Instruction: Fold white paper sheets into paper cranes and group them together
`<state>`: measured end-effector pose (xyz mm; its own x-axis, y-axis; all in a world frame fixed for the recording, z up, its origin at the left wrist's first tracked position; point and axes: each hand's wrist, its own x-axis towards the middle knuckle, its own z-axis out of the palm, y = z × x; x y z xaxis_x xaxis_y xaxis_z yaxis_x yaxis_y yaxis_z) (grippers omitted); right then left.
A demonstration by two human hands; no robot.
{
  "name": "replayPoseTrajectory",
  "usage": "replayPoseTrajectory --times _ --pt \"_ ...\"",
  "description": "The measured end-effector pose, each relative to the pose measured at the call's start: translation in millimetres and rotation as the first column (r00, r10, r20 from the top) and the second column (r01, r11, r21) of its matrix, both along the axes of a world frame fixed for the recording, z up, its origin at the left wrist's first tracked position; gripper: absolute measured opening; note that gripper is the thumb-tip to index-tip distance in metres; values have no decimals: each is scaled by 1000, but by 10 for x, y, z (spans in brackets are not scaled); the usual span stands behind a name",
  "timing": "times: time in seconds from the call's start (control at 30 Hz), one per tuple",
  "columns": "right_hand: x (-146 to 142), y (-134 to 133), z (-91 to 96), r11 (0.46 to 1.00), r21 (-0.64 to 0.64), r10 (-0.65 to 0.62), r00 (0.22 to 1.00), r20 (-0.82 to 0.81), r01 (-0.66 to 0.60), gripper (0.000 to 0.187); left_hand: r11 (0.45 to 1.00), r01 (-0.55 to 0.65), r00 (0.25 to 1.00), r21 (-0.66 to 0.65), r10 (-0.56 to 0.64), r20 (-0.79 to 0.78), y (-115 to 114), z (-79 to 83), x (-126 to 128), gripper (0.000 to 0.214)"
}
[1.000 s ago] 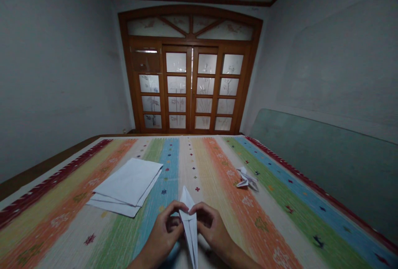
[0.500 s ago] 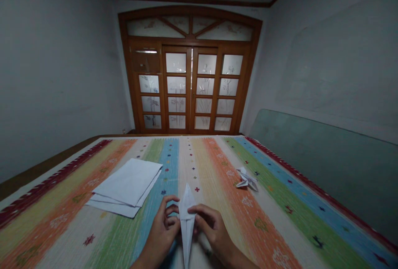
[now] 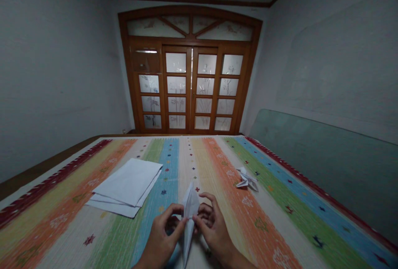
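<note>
A long, narrow piece of folded white paper (image 3: pixel 190 205) stands between my hands near the table's front edge, pointed at its far end and tapering toward me. My left hand (image 3: pixel 168 229) pinches its left side near the middle, thumb and index finger bent around the edge. On the opposite side my right hand (image 3: pixel 213 227) grips it with the thumb at the middle and the other fingers curled. Both thumbs nearly meet over the paper. Its underside and some of my fingertips are hidden.
A stack of white paper sheets (image 3: pixel 129 184) lies to the left. At the right rests a small folded white paper figure (image 3: pixel 247 179). A striped cloth (image 3: pixel 224 169) covers the table. Beyond stand wooden doors with glass panes (image 3: pixel 191 86); a pale green panel (image 3: pixel 304 153) is along the right.
The folded paper has turned slightly, its far tip shifting right. My right index finger has lifted off its face, and both thumbs have come together at its middle.
</note>
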<state>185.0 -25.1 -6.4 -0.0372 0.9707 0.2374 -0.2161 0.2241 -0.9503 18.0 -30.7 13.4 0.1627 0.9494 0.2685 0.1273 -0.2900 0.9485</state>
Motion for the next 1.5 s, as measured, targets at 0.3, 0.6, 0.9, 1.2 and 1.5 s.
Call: replayPoseTrajectory --times 0.3,0.6,0.9,1.2,1.5 --pt "25 25 25 996 79 38 999 27 -40 35 996 -42 994 -77 49 95 16 39 8 39" --pt "38 30 51 998 58 -1 998 65 -3 39 990 44 986 -136 -21 166 89 -60 -1 47" --pt "40 19 64 998 53 35 998 56 -38 36 990 86 992 -112 -75 105 60 18 -40 35" --pt "43 20 89 996 69 59 997 47 -62 23 991 49 997 -128 -42 59 44 126 -30 23" --pt "62 15 106 993 119 10 990 137 -26 15 992 98 994 -85 -93 61 49 104 -82 33"
